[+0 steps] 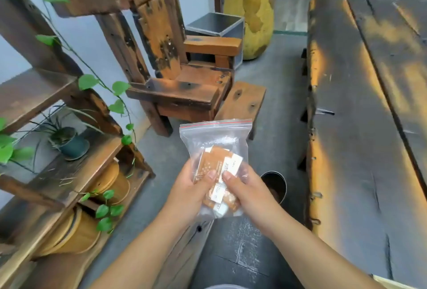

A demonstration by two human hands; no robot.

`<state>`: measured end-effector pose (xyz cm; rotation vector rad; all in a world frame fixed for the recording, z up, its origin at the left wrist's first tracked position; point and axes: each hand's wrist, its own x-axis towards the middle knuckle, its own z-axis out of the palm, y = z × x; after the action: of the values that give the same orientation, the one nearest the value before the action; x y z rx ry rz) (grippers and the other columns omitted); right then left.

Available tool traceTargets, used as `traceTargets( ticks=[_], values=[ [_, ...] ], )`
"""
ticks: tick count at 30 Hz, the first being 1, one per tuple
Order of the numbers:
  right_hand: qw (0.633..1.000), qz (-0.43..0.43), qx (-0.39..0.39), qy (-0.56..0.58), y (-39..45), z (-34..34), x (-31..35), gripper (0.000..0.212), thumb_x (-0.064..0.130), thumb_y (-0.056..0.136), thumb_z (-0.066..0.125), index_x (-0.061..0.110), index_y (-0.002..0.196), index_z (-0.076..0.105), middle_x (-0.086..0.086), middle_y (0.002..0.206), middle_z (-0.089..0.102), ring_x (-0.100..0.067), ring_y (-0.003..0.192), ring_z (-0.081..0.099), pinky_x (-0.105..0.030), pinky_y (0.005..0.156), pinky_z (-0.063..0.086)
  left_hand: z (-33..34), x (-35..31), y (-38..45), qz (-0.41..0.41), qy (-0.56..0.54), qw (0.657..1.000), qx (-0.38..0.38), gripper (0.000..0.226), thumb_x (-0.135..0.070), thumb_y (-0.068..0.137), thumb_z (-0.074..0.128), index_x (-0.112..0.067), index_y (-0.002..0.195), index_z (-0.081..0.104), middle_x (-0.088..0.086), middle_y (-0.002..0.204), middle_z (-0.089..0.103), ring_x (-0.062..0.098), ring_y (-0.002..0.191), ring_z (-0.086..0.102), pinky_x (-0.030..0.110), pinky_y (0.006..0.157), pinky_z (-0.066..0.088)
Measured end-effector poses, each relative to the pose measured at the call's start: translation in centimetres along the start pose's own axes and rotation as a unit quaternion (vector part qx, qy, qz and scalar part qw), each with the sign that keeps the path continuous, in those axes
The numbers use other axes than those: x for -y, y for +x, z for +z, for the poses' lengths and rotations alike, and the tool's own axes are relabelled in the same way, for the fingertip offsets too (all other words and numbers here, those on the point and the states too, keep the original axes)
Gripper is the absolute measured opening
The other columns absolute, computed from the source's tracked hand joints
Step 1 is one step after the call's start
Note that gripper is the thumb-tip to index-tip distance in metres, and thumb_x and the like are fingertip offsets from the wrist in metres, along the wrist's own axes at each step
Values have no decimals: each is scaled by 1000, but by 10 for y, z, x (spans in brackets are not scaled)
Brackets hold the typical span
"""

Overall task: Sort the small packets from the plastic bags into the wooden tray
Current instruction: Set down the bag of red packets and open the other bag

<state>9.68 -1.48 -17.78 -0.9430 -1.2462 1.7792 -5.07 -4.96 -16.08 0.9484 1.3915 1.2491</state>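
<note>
Both hands are gripping a clear zip-top plastic bag (213,145) of small orange-and-white packets (218,168). Left hand (191,187) and right hand (245,191) fingers are clamping its lower half, thumbs pressing the front

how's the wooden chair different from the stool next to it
The chair has a tall plank back and an armrest; the stool is a plain flat seat with neither. The chair looks bulkier and stands higher; the stool sits lower. The chair's wood is darker and charred in patches; the stool's top is a more even orange-brown. Both are rough, weathered wood standing on the grey floor.
</note>
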Motion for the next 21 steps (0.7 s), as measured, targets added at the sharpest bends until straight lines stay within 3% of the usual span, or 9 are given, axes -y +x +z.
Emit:
traceTargets(
  ticks=[2, 6, 9, 11, 13, 16, 21],
  values=[
    [1000, 1, -28, 2, -13, -25, 5, 28, 16, 97, 58, 18, 125, 58, -10, 112, 74, -21, 94, 72, -27, 72, 58, 27, 2, 7, -9, -9, 999, 45, 37, -5, 93, 60, -18, 126, 54, 4, 103, 73, 14, 88, 72, 23, 66, 55],
    [994, -8, -112, -17, -35, -73, 8, 27, 20, 97, 58, 24, 123, 57, -6, 113, 74, -23, 102, 71, -35, 85, 59, 82, 6, 20, -25, -3, 992, 126, 37, 1, 94, 53, -14, 128, 52, 9, 107, 71, 14, 88, 71, 24, 67, 56],
    [986, -15, -168, -11, -51, -103, 5, 32, 30, 93, 62, 25, 124, 57, -4, 114, 73, -23, 103, 71, -40, 89, 57, 115, 13, 30, -39, 19, 984, 171, 43, -16, 88, 67, -21, 129, 54, 14, 117, 69, 29, 104, 68, 45, 84, 56],
    [979, -21, -201, -1, -61, -119, 2, 37, 33, 88, 61, 26, 124, 58, -3, 111, 74, -22, 100, 72, -36, 83, 58, 134, 18, 35, -52, 27, 977, 205, 50, -27, 81, 69, -28, 129, 54, 12, 118, 69, 34, 108, 66, 54, 92, 52],
    [972, -24, -232, 14, -68, -131, -1, 35, 29, 92, 60, 25, 126, 56, -3, 112, 74, -21, 100, 72, -32, 79, 58, 152, 25, 42, -50, 46, 970, 235, 47, -26, 82, 65, -29, 128, 55, 7, 116, 70, 29, 107, 67, 52, 92, 52],
    [958, -25, -286, 28, -76, -146, -7, 31, 19, 99, 56, 26, 129, 54, -3, 116, 72, -20, 104, 71, -35, 87, 58, 177, 33, 55, -47, 73, 952, 293, 49, -26, 83, 63, -27, 131, 53, 3, 117, 70, 23, 107, 68, 48, 93, 53],
    [922, -30, -384, 39, -73, -167, -16, 41, 33, 90, 59, 27, 131, 52, -2, 119, 71, -21, 107, 70, -47, 96, 54, 213, 44, 85, -62, 97, 912, 393, 52, -26, 85, 63, -25, 135, 49, 3, 120, 68, 21, 107, 67, 35, 87, 55]
  ],
)
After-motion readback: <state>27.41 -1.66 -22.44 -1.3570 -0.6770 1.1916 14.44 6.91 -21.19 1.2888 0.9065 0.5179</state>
